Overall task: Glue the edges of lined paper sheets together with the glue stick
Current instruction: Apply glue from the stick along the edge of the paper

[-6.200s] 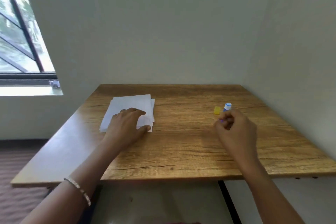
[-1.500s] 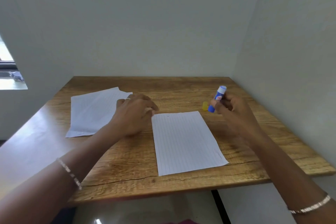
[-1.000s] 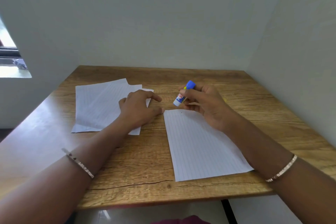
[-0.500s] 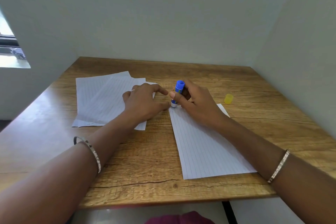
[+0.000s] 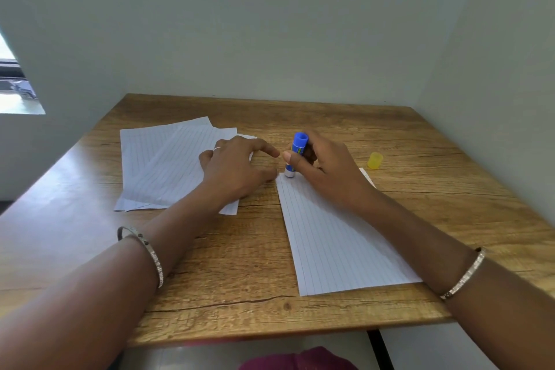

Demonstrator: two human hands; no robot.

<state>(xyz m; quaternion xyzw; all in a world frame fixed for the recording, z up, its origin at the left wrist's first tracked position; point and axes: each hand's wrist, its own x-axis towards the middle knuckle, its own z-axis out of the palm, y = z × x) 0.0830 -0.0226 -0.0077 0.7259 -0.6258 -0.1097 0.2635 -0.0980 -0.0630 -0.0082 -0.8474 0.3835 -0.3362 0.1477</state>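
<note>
Blue glue stick (image 5: 295,154), uncapped, sits gripped in your right hand (image 5: 327,173), tip on the single sheet's (image 5: 333,237) far-left corner; your left hand (image 5: 237,170) rests loosely spread, holding nothing. Gluing is barely begun; joining remains.

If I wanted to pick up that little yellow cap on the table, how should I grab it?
Pinch the yellow cap across its round sides, coming straight down from above. It is a short cylinder that seems to lie tilted on the bare table, apart from the single lined sheet and the right hand, so nothing blocks your fingers.
</note>
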